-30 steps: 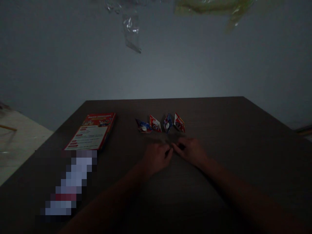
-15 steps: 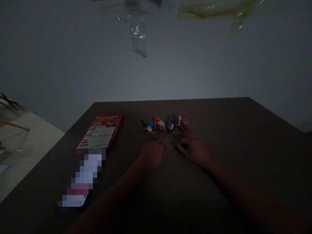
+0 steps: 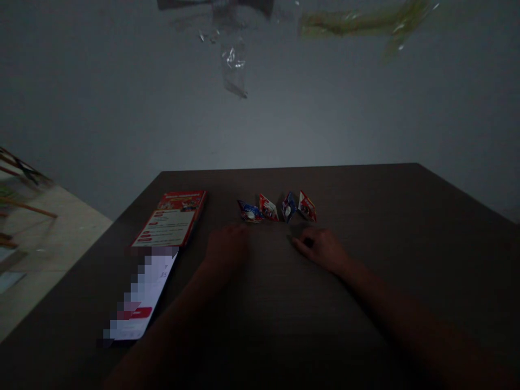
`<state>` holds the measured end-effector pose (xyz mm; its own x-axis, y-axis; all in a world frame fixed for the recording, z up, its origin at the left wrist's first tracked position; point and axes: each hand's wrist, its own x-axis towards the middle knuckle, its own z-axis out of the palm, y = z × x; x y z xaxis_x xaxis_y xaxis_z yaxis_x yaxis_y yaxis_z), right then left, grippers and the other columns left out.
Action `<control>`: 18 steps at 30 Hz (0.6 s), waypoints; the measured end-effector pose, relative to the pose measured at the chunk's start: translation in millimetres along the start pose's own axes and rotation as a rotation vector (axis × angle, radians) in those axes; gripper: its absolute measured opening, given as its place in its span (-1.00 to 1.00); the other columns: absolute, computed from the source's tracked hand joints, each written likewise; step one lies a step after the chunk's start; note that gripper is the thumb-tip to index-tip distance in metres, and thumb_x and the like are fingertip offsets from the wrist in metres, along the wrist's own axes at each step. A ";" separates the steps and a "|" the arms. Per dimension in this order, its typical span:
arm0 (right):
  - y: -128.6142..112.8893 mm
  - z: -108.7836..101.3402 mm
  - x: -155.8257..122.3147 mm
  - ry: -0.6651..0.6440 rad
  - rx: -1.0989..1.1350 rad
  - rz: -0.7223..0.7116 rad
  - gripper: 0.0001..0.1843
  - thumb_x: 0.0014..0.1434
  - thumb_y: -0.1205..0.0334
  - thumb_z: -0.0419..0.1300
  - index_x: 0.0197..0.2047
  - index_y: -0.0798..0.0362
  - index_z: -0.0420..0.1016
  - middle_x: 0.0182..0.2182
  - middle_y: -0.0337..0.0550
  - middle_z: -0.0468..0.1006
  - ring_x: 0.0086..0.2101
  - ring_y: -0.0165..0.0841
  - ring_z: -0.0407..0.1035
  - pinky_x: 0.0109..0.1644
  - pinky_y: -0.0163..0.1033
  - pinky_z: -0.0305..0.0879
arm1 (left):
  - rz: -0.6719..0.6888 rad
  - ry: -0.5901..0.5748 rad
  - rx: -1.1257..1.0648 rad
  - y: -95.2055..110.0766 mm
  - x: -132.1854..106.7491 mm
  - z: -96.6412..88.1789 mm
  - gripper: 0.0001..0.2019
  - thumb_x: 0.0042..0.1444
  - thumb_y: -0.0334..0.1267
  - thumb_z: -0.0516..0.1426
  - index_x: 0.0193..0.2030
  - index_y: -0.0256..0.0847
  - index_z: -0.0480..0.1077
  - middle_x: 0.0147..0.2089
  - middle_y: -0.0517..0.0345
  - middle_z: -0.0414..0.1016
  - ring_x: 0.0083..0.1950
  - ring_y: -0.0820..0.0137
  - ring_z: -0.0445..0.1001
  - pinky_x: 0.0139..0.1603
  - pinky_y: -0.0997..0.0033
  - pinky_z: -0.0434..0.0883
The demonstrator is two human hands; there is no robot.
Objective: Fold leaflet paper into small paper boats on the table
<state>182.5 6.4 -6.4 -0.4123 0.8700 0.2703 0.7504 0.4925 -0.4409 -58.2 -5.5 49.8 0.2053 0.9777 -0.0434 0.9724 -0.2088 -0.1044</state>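
Note:
The scene is very dim. Several small red and blue folded wrappers (image 3: pixel 277 207) stand in a row near the middle of the dark table (image 3: pixel 406 227). My left hand (image 3: pixel 226 247) rests on the table just in front of the leftmost wrapper; it is blurred and its fingers seem curled. My right hand (image 3: pixel 319 246) lies on the table below the right end of the row, fingers curled in a loose pinch around something small and dark that I cannot make out.
A red and white printed booklet (image 3: pixel 173 218) lies at the left of the table. A white sheet with a blurred-out patch (image 3: pixel 140 295) lies in front of it. Clear and yellowish plastic bags (image 3: pixel 233 65) hang above, before a grey wall.
My left hand has pulled away from my right hand and slid left toward the booklet. The right hand has stayed almost still. The view has shifted slightly left.

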 end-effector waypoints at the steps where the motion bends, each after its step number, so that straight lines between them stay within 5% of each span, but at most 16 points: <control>1: -0.2 -0.6 0.1 0.001 0.005 -0.005 -0.70 0.19 0.11 0.08 -0.49 0.06 0.44 -0.50 -0.19 0.48 -0.49 -0.41 0.35 -0.42 -0.33 0.14 | -0.051 0.021 0.019 -9.4 -1.5 -1.3 -0.73 0.15 -0.29 -0.10 -0.25 -0.29 0.40 -0.21 -0.12 0.48 -0.21 0.15 0.49 -0.32 0.25 0.41; 4: -0.5 -1.9 0.0 0.003 0.002 -0.020 -0.70 0.19 0.12 0.08 -0.50 0.07 0.43 -0.51 -0.19 0.48 -0.50 -0.42 0.34 -0.43 -0.33 0.12 | -0.209 0.008 0.053 -36.6 -8.5 -4.0 -0.70 0.15 -0.29 -0.12 -0.27 -0.29 0.41 -0.21 -0.14 0.48 -0.20 0.14 0.49 -0.36 0.28 0.41; 10: -0.5 -3.0 -1.6 -0.012 -0.013 -0.035 -0.70 0.19 0.12 0.08 -0.49 0.07 0.43 -0.50 -0.18 0.48 -0.49 -0.41 0.35 -0.41 -0.33 0.12 | -0.298 0.047 0.151 -72.5 -27.4 -8.8 -0.66 0.17 -0.24 -0.14 -0.16 -0.32 0.40 -0.11 -0.22 0.44 -0.10 0.05 0.45 -0.25 0.19 0.40; 18: -4.7 -5.4 -2.7 -0.004 -0.034 -0.023 -0.71 0.20 0.13 0.08 -0.47 0.07 0.45 -0.48 -0.15 0.51 -0.46 -0.38 0.37 -0.38 -0.31 0.13 | -0.345 -0.046 0.143 -99.2 -31.8 -5.4 -0.57 0.16 -0.15 -0.14 -0.16 -0.45 0.41 -0.10 -0.33 0.45 -0.12 -0.01 0.47 -0.21 0.11 0.38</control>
<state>182.9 1.7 -0.4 -0.4314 0.8588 0.2765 0.7580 0.5112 -0.4051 -160.5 -15.7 66.9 -0.1400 0.9898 -0.0259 0.9575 0.1287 -0.2580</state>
